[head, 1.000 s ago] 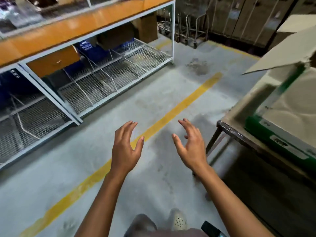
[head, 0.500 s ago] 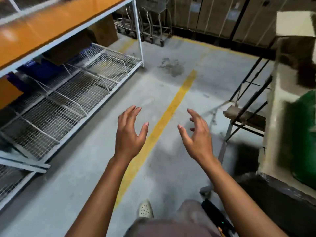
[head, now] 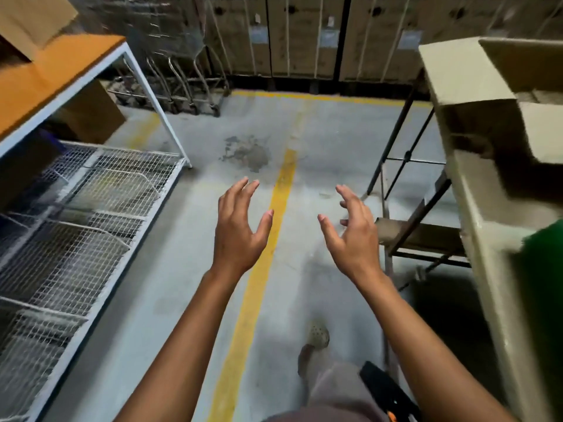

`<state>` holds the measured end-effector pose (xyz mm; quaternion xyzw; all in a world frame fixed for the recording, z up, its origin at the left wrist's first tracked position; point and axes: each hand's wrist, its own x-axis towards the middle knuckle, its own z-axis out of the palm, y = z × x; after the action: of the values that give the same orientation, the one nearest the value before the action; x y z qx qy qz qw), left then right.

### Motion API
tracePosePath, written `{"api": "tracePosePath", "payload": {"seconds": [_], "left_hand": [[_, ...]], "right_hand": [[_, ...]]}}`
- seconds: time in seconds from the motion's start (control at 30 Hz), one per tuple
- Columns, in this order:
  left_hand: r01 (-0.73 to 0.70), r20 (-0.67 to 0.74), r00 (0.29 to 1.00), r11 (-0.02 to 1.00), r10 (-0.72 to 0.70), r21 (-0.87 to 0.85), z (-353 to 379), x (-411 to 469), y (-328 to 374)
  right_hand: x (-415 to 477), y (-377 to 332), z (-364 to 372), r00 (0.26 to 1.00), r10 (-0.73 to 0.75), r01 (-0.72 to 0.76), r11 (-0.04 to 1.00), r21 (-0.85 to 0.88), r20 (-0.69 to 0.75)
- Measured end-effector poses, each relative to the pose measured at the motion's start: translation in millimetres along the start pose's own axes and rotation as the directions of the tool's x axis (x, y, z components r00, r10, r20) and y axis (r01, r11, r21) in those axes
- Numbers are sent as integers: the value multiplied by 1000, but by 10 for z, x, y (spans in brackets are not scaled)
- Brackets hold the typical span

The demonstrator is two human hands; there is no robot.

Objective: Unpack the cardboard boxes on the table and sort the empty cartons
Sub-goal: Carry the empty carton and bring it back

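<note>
Swinging round now, the open cardboard box (head: 475, 74) comes fuller into sight on the table (head: 476, 229) off to the right, both hands empty and spread, right hand (head: 353, 239) nearer, left hand (head: 236, 239) well away beyond the yellow floor line (head: 253, 300).

Matt cardboard box (head: 475, 77), wire-mesh metal shelf (head: 91, 208)

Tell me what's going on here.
A person stands in a warehouse aisle with both hands empty. The left hand and right hand are held out above the yellow floor line, fingers spread, touching nothing. An open cardboard box sits off to their right, not yet in hand. A wire rack runs along their left.
</note>
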<state>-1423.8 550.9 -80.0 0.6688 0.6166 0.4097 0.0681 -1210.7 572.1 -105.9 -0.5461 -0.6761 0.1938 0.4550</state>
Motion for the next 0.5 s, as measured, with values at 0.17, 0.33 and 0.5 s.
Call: {"api": "tracePosePath", "payload": {"seconds": [0.17, 0.33, 0.5], "left_hand": [[-26, 16, 1000, 998, 27, -51, 579, 1229, -58], [-29, 11, 999, 994, 30, -107, 1069, 2211, -252], [-60, 34, 997, 988, 65, -142, 1634, 3187, -674]], "right_hand": [[1138, 404, 69, 999, 32, -33, 999, -28, -29], [2154, 700, 197, 996, 72, -76, 995, -65, -55], [3080, 1118, 562, 992, 91, -99, 990, -100, -86]]}}
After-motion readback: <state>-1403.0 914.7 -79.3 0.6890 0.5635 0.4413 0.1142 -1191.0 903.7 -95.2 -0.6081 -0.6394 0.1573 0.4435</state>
